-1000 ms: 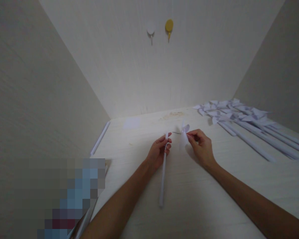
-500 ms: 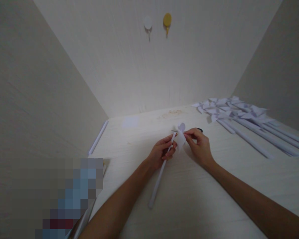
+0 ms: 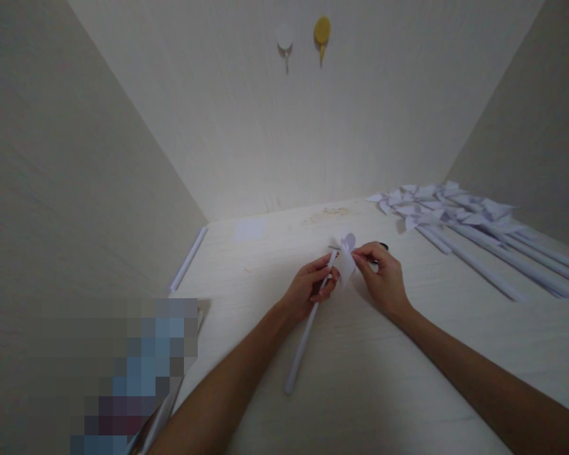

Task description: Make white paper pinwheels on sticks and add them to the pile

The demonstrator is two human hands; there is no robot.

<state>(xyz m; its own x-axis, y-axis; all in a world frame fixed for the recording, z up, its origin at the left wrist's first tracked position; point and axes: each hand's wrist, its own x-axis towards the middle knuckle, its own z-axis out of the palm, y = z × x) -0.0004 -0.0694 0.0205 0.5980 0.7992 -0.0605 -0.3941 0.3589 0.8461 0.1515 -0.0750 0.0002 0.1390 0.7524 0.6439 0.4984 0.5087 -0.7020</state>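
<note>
The pale desk (image 3: 351, 379) is boxed in by 3 plain walls, so loose paper parts are kept within reach. A batch of white paper pinwheels (image 3: 459, 218) is laid side by side at the far right, their stick ends fanned toward the near edge, well apart from the hands, presumably so they are not knocked. One spare paper stick (image 3: 188, 259) is left along the foot of the left wall, and a small square of paper (image 3: 249, 230) lies flat near the back.

At the middle, a rolled paper stick (image 3: 305, 338) is pinched near its top by the left hand (image 3: 308, 287), its lower end resting on the desk for steadiness. A folded white pinwheel head (image 3: 345, 260) is held against that top end by the closed fingertips of the right hand (image 3: 382, 278). A thin pin-like piece seems to be there, though this cannot be told for certain.
</note>
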